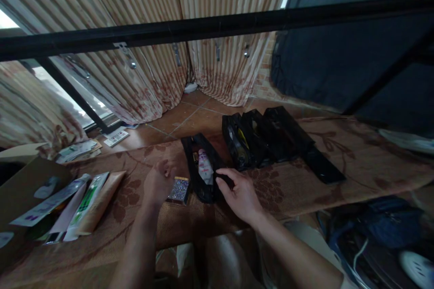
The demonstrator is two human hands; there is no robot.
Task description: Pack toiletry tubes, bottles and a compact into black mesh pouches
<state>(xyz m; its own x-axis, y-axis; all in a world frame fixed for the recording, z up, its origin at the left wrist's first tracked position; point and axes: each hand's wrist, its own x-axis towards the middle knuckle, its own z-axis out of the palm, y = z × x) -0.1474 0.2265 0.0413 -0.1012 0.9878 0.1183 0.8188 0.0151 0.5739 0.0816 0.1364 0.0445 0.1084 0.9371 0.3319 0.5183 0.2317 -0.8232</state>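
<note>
A black pouch (195, 176) lies open-topped on the patterned cloth before me. Inside it are a white and pink tube (205, 167) and a small gold-coloured item (195, 157). My right hand (240, 192) pinches the pouch's right edge between thumb and fingers. Left of the pouch, my left hand (158, 183) is curled and blurred by motion, and whether it holds anything is hidden. Close to that hand, beside the pouch, is a square glittery silver case (178, 189) with a gold edge.
Several filled black pouches (261, 137) stand in a row to the right, with a flat black phone-like object (323, 165) beside them. Several tubes (90, 203) lie at left by a cardboard box (30, 189). A dark rail (217, 27) crosses behind, before striped curtains (142, 4).
</note>
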